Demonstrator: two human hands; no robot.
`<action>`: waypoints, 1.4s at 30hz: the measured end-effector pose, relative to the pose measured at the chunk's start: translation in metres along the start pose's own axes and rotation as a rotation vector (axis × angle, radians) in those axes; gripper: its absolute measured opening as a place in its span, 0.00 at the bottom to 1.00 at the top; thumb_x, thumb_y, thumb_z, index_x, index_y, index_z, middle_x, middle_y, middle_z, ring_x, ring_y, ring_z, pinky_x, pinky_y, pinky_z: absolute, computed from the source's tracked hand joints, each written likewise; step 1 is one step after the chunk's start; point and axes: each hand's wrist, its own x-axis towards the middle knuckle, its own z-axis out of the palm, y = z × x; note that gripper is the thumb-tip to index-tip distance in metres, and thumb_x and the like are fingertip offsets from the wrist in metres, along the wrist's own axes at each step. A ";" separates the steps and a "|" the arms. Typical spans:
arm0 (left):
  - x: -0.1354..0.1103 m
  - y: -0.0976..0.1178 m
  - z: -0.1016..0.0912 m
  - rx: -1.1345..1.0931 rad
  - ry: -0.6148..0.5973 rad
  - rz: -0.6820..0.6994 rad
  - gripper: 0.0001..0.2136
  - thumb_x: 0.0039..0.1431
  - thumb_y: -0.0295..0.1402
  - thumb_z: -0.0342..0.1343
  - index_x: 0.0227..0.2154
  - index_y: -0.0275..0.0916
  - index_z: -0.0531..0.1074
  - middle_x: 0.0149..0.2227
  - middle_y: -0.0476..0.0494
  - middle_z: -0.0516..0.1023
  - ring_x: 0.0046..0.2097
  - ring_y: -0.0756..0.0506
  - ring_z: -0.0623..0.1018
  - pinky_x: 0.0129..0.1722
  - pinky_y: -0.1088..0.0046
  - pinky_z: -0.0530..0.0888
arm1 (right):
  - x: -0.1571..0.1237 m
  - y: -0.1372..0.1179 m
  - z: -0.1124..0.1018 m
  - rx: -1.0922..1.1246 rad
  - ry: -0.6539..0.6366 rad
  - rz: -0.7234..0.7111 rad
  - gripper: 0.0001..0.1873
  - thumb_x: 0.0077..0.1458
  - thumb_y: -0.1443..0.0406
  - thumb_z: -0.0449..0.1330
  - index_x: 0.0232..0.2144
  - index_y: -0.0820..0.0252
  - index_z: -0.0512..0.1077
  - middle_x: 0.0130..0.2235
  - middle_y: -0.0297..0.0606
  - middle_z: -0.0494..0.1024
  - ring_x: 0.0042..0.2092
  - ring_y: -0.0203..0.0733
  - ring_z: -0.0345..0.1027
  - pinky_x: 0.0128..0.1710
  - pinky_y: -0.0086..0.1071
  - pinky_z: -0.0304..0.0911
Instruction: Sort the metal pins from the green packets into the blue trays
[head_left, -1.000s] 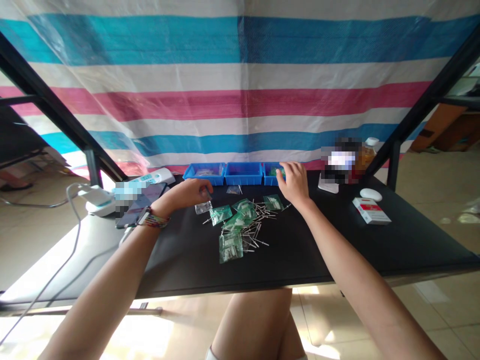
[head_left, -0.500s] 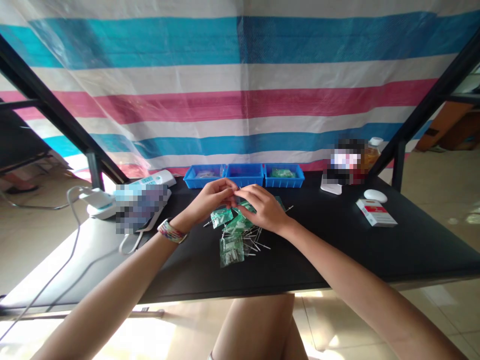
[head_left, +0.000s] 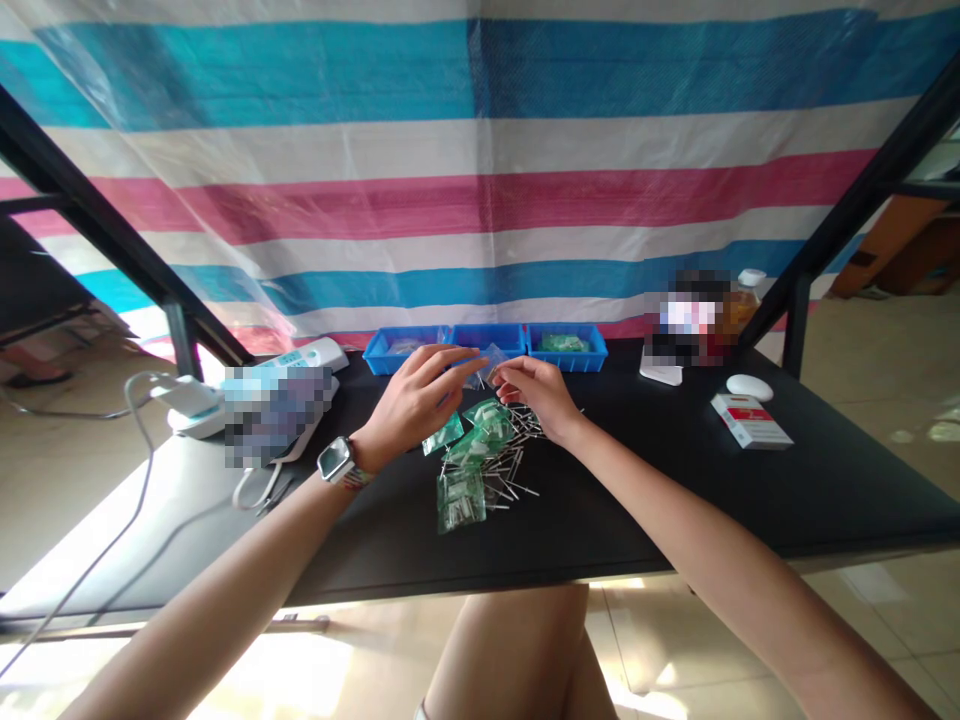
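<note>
A small clear plastic bag (head_left: pixel 493 360) is pinched in the fingertips of my right hand (head_left: pixel 538 392). My left hand (head_left: pixel 420 400), back up and with a watch at its wrist, stretches its fingers toward the bag's left side; its thumb is hidden. Whether those fingertips touch the bag I cannot tell. Below both hands lies a pile of green-tinted plastic packets (head_left: pixel 480 440), with another green packet (head_left: pixel 461 498) nearer me. Thin metal pins that look like blind rivets (head_left: pixel 510 478) are scattered loose beside and under the packets.
Behind the hands stand three blue bins: a left bin (head_left: pixel 382 362) with clear packets, a middle bin (head_left: pixel 465 335), and a right bin (head_left: pixel 570 362) with green packets. A white device with a cable (head_left: pixel 196 410) is left; a red-and-white box (head_left: pixel 750 422) and white oval object (head_left: pixel 750 388) are right.
My hands have moved apart, the right one drawing right with the clear bag in its fingers. My left hand has turned back up and its fingers have straightened.
</note>
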 end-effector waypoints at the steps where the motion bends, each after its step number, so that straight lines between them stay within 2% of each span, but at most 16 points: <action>1: 0.000 -0.002 0.000 0.040 -0.009 0.048 0.19 0.69 0.29 0.55 0.60 0.48 0.75 0.61 0.40 0.78 0.62 0.36 0.74 0.65 0.48 0.70 | 0.000 -0.001 0.000 0.015 -0.013 0.024 0.20 0.46 0.50 0.73 0.34 0.58 0.79 0.34 0.38 0.83 0.32 0.38 0.75 0.33 0.32 0.71; 3: 0.000 -0.005 0.000 0.061 -0.007 0.096 0.18 0.69 0.30 0.57 0.60 0.49 0.76 0.61 0.40 0.78 0.64 0.36 0.72 0.65 0.48 0.69 | -0.001 -0.003 0.001 0.026 -0.052 0.065 0.20 0.45 0.51 0.74 0.33 0.58 0.79 0.33 0.37 0.83 0.31 0.37 0.74 0.32 0.32 0.71; 6: -0.001 -0.008 0.001 0.033 -0.040 0.073 0.14 0.69 0.33 0.59 0.54 0.48 0.79 0.57 0.40 0.81 0.63 0.35 0.73 0.64 0.48 0.70 | -0.005 -0.007 0.003 0.014 -0.101 0.105 0.17 0.46 0.52 0.74 0.32 0.58 0.79 0.34 0.36 0.83 0.31 0.37 0.74 0.33 0.32 0.71; 10: -0.002 -0.005 0.003 -0.027 -0.049 -0.044 0.11 0.70 0.36 0.57 0.48 0.44 0.82 0.47 0.40 0.85 0.53 0.38 0.79 0.58 0.55 0.73 | -0.009 -0.013 0.006 0.016 -0.149 0.131 0.16 0.51 0.51 0.70 0.32 0.57 0.80 0.34 0.37 0.83 0.31 0.39 0.75 0.33 0.32 0.71; 12: -0.002 -0.004 0.004 -0.093 0.022 -0.150 0.11 0.70 0.38 0.57 0.46 0.42 0.82 0.44 0.40 0.85 0.48 0.40 0.81 0.54 0.59 0.75 | -0.010 -0.015 0.006 0.033 -0.170 0.136 0.16 0.52 0.51 0.69 0.34 0.57 0.81 0.33 0.37 0.83 0.31 0.40 0.75 0.32 0.33 0.71; 15: -0.001 -0.013 0.006 -0.233 0.173 -0.383 0.12 0.67 0.41 0.60 0.45 0.40 0.83 0.43 0.40 0.86 0.44 0.41 0.83 0.50 0.63 0.77 | -0.010 -0.016 0.005 0.035 -0.179 0.130 0.15 0.51 0.53 0.68 0.35 0.57 0.82 0.33 0.38 0.83 0.32 0.41 0.75 0.32 0.34 0.71; 20: 0.001 -0.052 0.001 -0.433 0.447 -0.716 0.22 0.60 0.46 0.65 0.50 0.33 0.80 0.47 0.35 0.86 0.47 0.38 0.85 0.44 0.66 0.79 | -0.010 -0.014 0.004 0.037 -0.178 0.115 0.13 0.50 0.55 0.68 0.34 0.58 0.82 0.33 0.38 0.82 0.31 0.38 0.74 0.32 0.32 0.71; 23: 0.000 -0.071 -0.004 -0.558 0.468 -0.802 0.25 0.61 0.49 0.63 0.50 0.31 0.78 0.45 0.32 0.85 0.44 0.39 0.86 0.42 0.67 0.80 | -0.010 -0.015 0.004 0.041 -0.186 0.110 0.13 0.51 0.55 0.68 0.34 0.58 0.82 0.32 0.37 0.82 0.31 0.38 0.74 0.32 0.31 0.71; 26: -0.002 -0.076 -0.010 -0.584 0.382 -0.821 0.29 0.61 0.50 0.59 0.54 0.29 0.75 0.38 0.34 0.86 0.38 0.41 0.85 0.39 0.67 0.80 | -0.010 -0.015 0.004 0.036 -0.191 0.112 0.13 0.51 0.56 0.67 0.34 0.58 0.82 0.32 0.37 0.82 0.31 0.38 0.74 0.32 0.31 0.71; 29: -0.002 -0.073 -0.021 -0.411 0.272 -0.767 0.29 0.60 0.48 0.59 0.57 0.31 0.74 0.32 0.41 0.85 0.32 0.43 0.83 0.35 0.70 0.77 | -0.009 -0.015 0.002 0.038 -0.178 0.110 0.13 0.50 0.56 0.67 0.34 0.59 0.82 0.32 0.37 0.82 0.31 0.38 0.74 0.32 0.31 0.70; 31: -0.003 -0.071 -0.031 -0.174 0.070 -0.711 0.22 0.57 0.47 0.61 0.48 0.37 0.80 0.28 0.44 0.83 0.30 0.44 0.80 0.32 0.72 0.74 | -0.008 -0.014 0.002 0.040 -0.165 0.107 0.12 0.50 0.57 0.67 0.34 0.59 0.82 0.32 0.37 0.82 0.31 0.38 0.74 0.31 0.31 0.70; 33: -0.004 -0.070 -0.038 0.094 -0.231 -0.676 0.16 0.51 0.49 0.65 0.33 0.41 0.82 0.26 0.46 0.81 0.28 0.44 0.78 0.30 0.72 0.68 | -0.007 -0.014 0.001 0.038 -0.160 0.108 0.12 0.50 0.57 0.67 0.33 0.59 0.82 0.32 0.37 0.82 0.31 0.38 0.75 0.31 0.30 0.71; 34: -0.005 -0.069 -0.040 0.191 -0.373 -0.669 0.15 0.49 0.50 0.67 0.29 0.43 0.81 0.26 0.46 0.80 0.29 0.44 0.78 0.29 0.72 0.67 | -0.007 -0.013 0.001 0.037 -0.161 0.109 0.13 0.49 0.57 0.67 0.33 0.59 0.82 0.32 0.37 0.82 0.31 0.38 0.75 0.31 0.30 0.71; 37: -0.008 -0.068 -0.037 0.323 -0.638 -0.653 0.17 0.46 0.53 0.67 0.31 0.45 0.80 0.31 0.47 0.83 0.33 0.42 0.79 0.32 0.71 0.67 | -0.006 -0.012 0.001 0.035 -0.167 0.108 0.13 0.49 0.56 0.67 0.33 0.59 0.82 0.32 0.37 0.82 0.30 0.37 0.75 0.32 0.30 0.71; 40: -0.008 -0.067 -0.029 0.270 -0.729 -0.600 0.15 0.49 0.46 0.65 0.36 0.43 0.80 0.35 0.45 0.84 0.37 0.41 0.81 0.35 0.70 0.70 | -0.006 -0.011 0.001 0.031 -0.174 0.106 0.13 0.49 0.56 0.67 0.33 0.60 0.82 0.31 0.38 0.82 0.31 0.37 0.75 0.32 0.30 0.71; 42: -0.008 -0.066 -0.027 0.217 -0.687 -0.570 0.10 0.49 0.40 0.62 0.33 0.42 0.80 0.34 0.45 0.84 0.36 0.41 0.81 0.35 0.70 0.70 | -0.006 -0.010 0.001 0.025 -0.179 0.107 0.13 0.49 0.56 0.67 0.33 0.60 0.82 0.31 0.38 0.82 0.30 0.37 0.74 0.32 0.30 0.71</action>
